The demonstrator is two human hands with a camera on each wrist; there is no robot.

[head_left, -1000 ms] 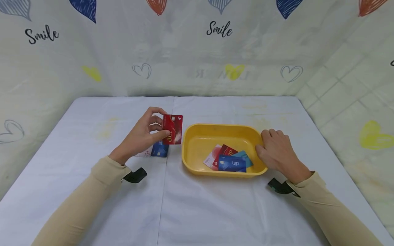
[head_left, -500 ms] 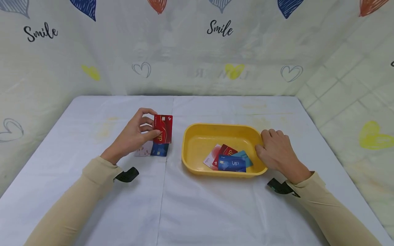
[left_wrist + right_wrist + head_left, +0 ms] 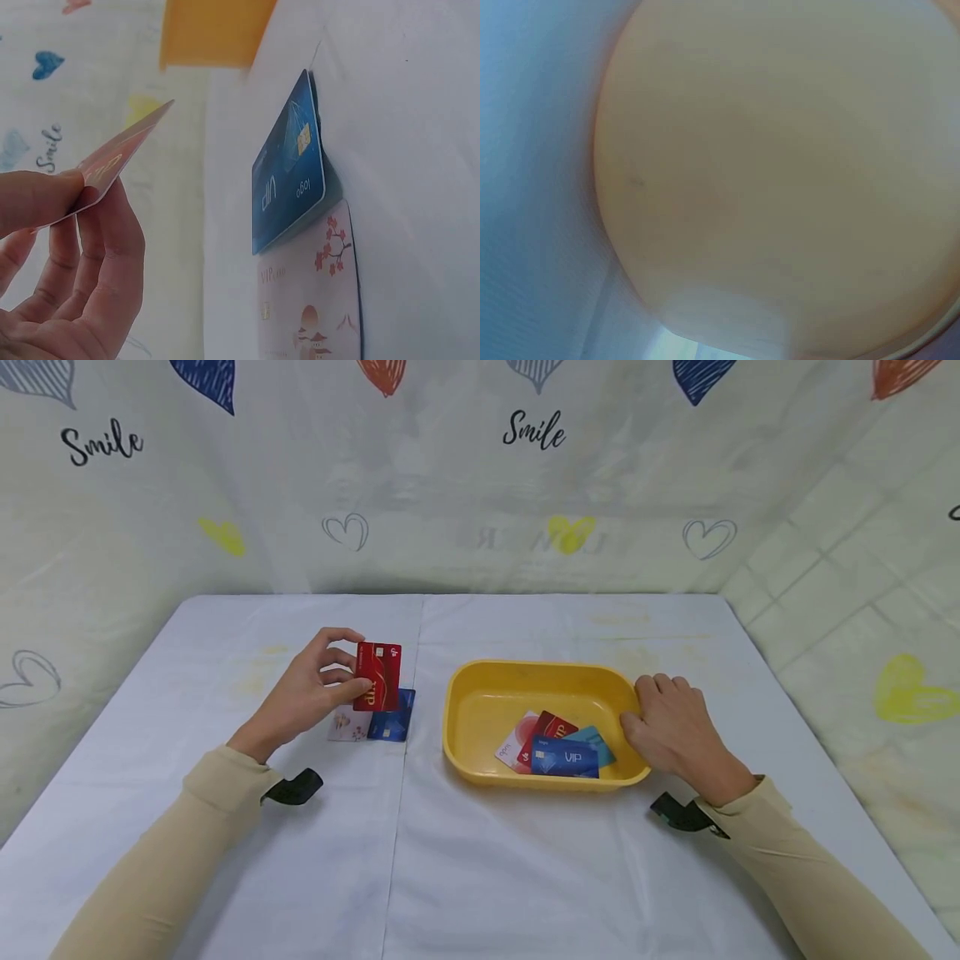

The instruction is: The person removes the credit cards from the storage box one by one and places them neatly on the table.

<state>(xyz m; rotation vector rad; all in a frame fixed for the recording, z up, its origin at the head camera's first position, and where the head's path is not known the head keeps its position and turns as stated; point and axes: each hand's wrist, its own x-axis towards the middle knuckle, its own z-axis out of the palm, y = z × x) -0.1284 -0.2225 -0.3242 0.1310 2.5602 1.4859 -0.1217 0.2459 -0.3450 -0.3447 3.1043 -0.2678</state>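
My left hand (image 3: 297, 695) pinches a red VIP card (image 3: 378, 677) between thumb and fingers, raised above the table. Just below and to the right lie a blue VIP card (image 3: 393, 718) and a pale card with a blossom print (image 3: 349, 724). The blue one overlaps the pale one in the left wrist view. With curled fingers my right hand (image 3: 678, 731) grips the right end of a yellow plastic tray (image 3: 540, 672); its fingertips are hidden. In the right wrist view the tray's wall (image 3: 780, 165) fills most of the picture.
Inside the tray several cards overlap: a blue VIP card (image 3: 566, 759), a red card (image 3: 556, 727), a light blue card (image 3: 594, 743) and a pink-white card (image 3: 515, 742). A white cloth (image 3: 480, 877) covers the table. Behind it hangs a printed curtain (image 3: 435, 468).
My left hand has moved left with the red card, away from the tray and over the loose cards, uncovering more of the blue one. The right hand and tray stay put.
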